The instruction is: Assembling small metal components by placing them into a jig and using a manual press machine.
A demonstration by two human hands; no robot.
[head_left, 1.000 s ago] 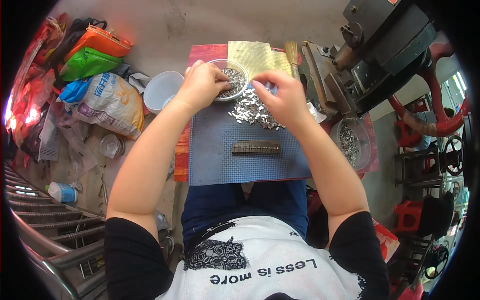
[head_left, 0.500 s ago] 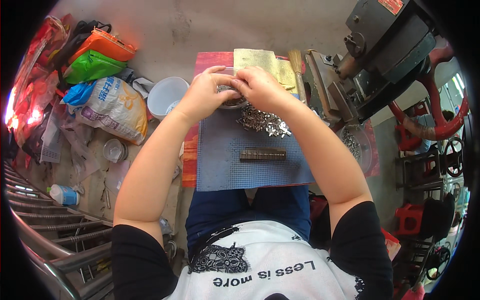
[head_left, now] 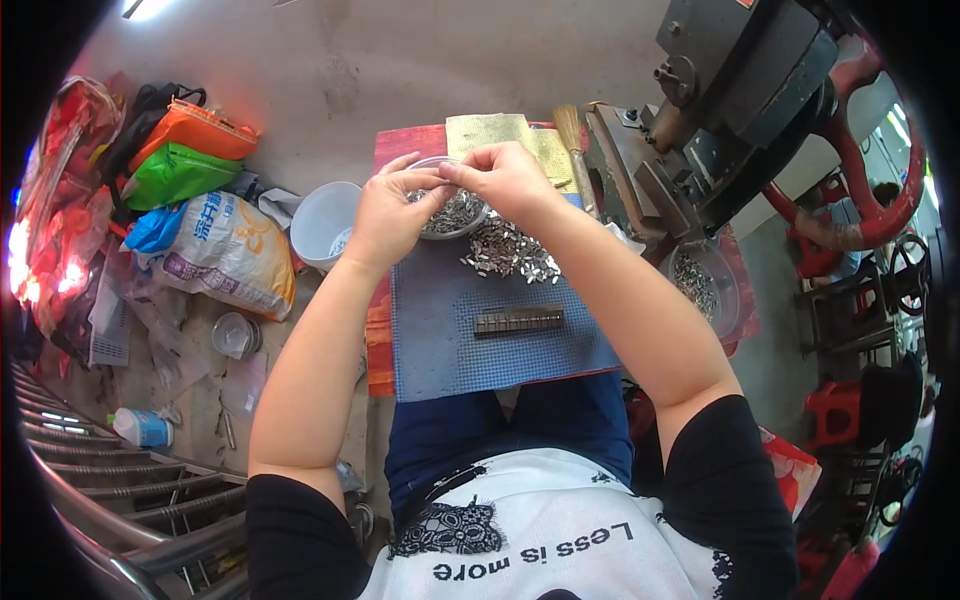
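My left hand [head_left: 398, 212] and my right hand [head_left: 510, 182] meet fingertip to fingertip above a clear round bowl [head_left: 437, 161] that holds many small metal pieces. Thumbs and forefingers are pinched together; whatever sits between them is too small or hidden to make out. Beside the bowl, under my right wrist, a loose pile of small shiny metal pieces [head_left: 508, 247] lies on a blue textured mat [head_left: 435, 350]. Nearer to me on the mat rests a dark, bar-shaped metal block [head_left: 518, 320] with a row of segments.
A white bucket [head_left: 322, 215] stands left of the mat. Behind the bowl lie a yellow cloth [head_left: 487, 132] and a straw brush [head_left: 570, 135]. On the right are a heavy dark press [head_left: 745, 120] and a clear tub [head_left: 738, 300] of metal pieces. Metal railings [head_left: 110, 470] run along the left.
The whole view has shifted slightly. My hands sit a little farther from the bowl's middle, so more of the metal pieces inside show. The fingertips still meet.
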